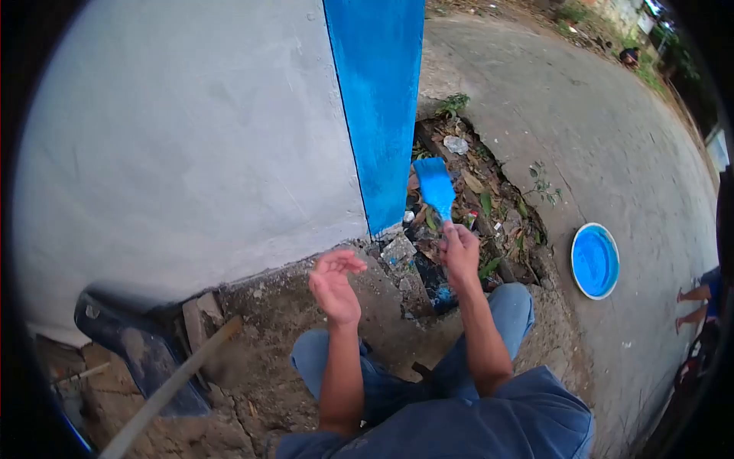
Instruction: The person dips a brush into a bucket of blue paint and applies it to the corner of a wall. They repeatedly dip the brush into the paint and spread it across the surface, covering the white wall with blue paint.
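Note:
My right hand [460, 256] grips the handle of a paintbrush [435, 187] whose wide head is coated in blue paint and points up and away from me. The brush is held in front of the blue-painted wall corner [381, 99]; I see a small gap between them. Bare of any object, my left hand [335, 287] is raised with its fingers loosely curled and apart, in front of the lower part of the white wall [183, 145]. A round basin of blue paint [595, 261] sits on the pavement to my right.
Dry leaves and litter [482, 183] fill a broken gutter beside the wall. At left lie a dark plastic piece [153, 356] and a wooden pole [172, 390]. Another person's legs [696, 302] show on the concrete pavement [566, 99] at the right edge.

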A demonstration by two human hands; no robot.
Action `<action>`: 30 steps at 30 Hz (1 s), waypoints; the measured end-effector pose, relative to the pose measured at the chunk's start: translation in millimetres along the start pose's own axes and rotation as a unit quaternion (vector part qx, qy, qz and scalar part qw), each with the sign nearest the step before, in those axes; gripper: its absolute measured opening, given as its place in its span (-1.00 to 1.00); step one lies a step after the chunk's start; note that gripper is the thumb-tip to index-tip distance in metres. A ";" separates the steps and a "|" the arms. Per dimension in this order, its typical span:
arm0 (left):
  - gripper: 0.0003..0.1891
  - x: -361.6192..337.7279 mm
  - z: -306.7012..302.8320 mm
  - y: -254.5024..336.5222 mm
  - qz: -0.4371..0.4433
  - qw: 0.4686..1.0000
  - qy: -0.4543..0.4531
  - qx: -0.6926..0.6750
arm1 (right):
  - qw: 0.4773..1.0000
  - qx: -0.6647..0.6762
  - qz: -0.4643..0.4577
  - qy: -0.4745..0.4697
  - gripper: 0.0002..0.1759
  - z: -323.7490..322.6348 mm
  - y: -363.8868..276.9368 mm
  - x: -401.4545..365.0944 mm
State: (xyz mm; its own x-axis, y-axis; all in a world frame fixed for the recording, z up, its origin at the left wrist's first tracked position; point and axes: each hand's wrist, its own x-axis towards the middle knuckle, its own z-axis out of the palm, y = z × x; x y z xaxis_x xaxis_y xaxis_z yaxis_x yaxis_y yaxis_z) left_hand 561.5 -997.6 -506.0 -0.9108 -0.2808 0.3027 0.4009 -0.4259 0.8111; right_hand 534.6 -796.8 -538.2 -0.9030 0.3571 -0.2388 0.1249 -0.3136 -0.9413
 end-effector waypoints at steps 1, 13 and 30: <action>-0.26 0.7 -5.0 3.5 -0.018 1.000 0.008 -0.017 | 0.999 -0.025 -0.014 0.025 -0.73 -4.8 0.1 3.2; -0.19 -2.9 -7.8 3.0 -0.124 0.988 -0.023 -0.089 | 0.737 -0.651 0.008 0.181 -0.61 -105.0 104.3 112.9; -0.27 -4.7 39.0 -52.7 -0.301 0.938 -0.076 -0.154 | 0.904 -0.305 0.024 0.299 -0.59 -96.2 69.2 57.7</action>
State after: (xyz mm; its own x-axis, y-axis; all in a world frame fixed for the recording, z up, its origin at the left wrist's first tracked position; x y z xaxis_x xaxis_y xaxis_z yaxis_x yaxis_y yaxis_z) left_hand 540.8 -940.4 -530.7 -0.9754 0.2068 -0.0763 -0.2024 -0.7030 0.6818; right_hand 530.7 -713.2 -640.1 -0.5293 0.8250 -0.1978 0.5266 0.1366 -0.8391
